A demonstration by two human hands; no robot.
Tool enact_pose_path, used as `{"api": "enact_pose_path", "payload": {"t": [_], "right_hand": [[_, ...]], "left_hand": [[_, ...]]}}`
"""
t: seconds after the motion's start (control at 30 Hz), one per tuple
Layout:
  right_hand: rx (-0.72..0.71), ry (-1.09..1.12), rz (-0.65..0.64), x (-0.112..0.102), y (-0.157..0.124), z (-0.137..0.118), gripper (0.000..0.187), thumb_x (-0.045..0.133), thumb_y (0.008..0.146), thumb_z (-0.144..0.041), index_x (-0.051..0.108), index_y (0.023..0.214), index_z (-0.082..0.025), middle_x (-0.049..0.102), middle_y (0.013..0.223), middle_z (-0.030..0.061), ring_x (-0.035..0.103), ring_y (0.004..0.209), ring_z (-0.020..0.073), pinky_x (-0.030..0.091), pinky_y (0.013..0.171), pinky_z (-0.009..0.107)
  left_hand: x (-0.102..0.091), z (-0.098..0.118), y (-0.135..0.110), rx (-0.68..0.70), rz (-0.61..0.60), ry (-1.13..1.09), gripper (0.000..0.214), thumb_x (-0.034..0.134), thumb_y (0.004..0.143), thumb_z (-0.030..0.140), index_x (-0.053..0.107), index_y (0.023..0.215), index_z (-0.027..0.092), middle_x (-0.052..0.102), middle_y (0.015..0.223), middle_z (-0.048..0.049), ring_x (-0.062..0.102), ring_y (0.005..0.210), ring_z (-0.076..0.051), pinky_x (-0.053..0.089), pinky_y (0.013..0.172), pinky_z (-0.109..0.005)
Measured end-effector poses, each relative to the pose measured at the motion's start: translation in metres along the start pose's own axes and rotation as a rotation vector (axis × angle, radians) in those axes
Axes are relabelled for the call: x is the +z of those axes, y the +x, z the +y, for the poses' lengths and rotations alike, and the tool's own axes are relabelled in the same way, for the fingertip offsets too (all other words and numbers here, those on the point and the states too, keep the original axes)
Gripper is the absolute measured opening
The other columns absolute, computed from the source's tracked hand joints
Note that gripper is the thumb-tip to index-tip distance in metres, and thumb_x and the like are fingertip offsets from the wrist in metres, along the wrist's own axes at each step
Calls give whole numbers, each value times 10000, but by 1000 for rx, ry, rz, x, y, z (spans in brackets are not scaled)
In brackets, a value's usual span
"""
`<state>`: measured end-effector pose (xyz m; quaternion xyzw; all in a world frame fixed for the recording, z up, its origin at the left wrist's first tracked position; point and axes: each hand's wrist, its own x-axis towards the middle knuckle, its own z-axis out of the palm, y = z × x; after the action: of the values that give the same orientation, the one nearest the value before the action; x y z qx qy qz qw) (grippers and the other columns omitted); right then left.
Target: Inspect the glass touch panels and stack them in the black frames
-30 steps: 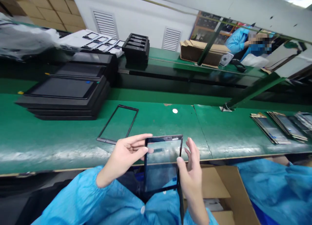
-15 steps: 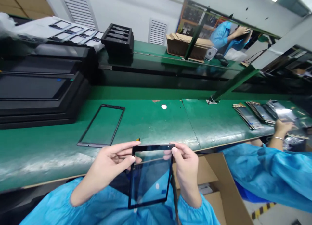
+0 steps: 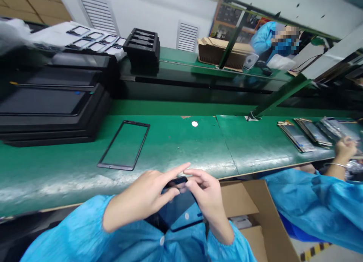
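My left hand (image 3: 147, 196) and my right hand (image 3: 205, 196) meet at the top edge of a black-framed glass panel (image 3: 181, 213) held over my lap, below the bench edge. Both hands pinch that top edge, fingertips touching. The panel is tilted and largely hidden behind my hands. My sleeves are blue. A second black-framed glass panel (image 3: 124, 144) lies flat on the green bench (image 3: 176, 148), just beyond my left hand.
Stacked black trays (image 3: 53, 103) fill the bench's left side. An open cardboard box (image 3: 249, 213) stands at my right knee. A co-worker in blue (image 3: 312, 201) sits to the right, a hand (image 3: 344, 150) on fanned panels (image 3: 306, 135). A white disc (image 3: 194, 123) lies mid-bench.
The held panel has dropped and tilted flatter over my lap. Both hands have come together at its top edge; earlier they held its two upper corners apart.
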<state>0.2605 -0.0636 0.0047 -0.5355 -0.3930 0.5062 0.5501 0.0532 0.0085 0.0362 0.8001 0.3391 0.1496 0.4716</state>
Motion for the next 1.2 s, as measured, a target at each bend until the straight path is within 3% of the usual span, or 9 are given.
{"api": "enact_pose_path", "payload": {"t": [0.13,0.27,0.67,0.8,0.87,0.93,1.03,1.1,1.2], "right_hand": [[122,4,61,-37,5,15,493,728,920,-651,852,992,-179,862,931,135,836,776,256,671,747,338],[158,44,213,-61,2,34,486,777,877,-646,829,874,-163,810,671,107,794,631,260,644,650,331],[16,-46,380,-38,-3,23,529,692,933,-672,735,670,-215,746,556,44,706,487,207,601,588,314],[-6,31,343,-36,-7,21,435,685,957,-618,801,948,-199,791,631,51,775,560,232,619,595,308],[-24,46,317,-35,-10,19,393,758,921,-555,787,1089,-201,806,654,46,800,590,240,631,602,300],[-50,-3,315,-33,-13,17,320,797,907,-477,785,1072,-204,811,658,46,814,615,237,644,634,293],[-85,-89,295,-28,-18,15,235,767,939,-418,794,1035,-205,831,707,62,814,601,224,654,637,285],[-99,-124,261,-24,-20,14,210,752,948,-390,798,1036,-205,840,739,65,811,587,221,653,614,277],[-99,-141,222,-20,-20,13,198,730,957,-375,799,1030,-205,843,747,61,807,567,224,652,581,274]], "left_hand": [[4,-17,-4,-226,108,-415,585,624,1034,396,493,1591,274,834,1125,-105,806,755,-223,612,564,-244],[15,-37,-13,-288,367,-628,533,695,997,470,523,1420,194,813,1151,-170,793,733,-220,611,526,-253],[24,-31,-20,-328,519,-661,600,780,915,549,504,1327,210,840,1046,-140,785,636,-227,607,471,-270],[25,-40,-22,-338,525,-647,595,749,940,543,497,1363,211,829,1047,-136,777,629,-236,592,450,-278],[23,-44,-22,-292,522,-553,543,696,982,516,508,1396,219,806,1172,-159,806,749,-262,639,540,-317],[18,-44,-20,-188,567,-308,522,665,1011,439,515,1473,246,677,1464,-177,775,1123,-316,668,874,-428],[9,-38,-12,26,539,175,515,673,996,328,594,1504,300,501,1671,-89,472,1526,-356,278,1300,-600],[3,-32,-4,145,393,344,381,662,1000,322,728,1376,317,675,1512,-53,544,1467,-350,130,1329,-637],[0,-28,4,234,216,338,258,616,1040,327,834,1177,316,847,1162,-26,764,1148,-287,277,1303,-583]]}}
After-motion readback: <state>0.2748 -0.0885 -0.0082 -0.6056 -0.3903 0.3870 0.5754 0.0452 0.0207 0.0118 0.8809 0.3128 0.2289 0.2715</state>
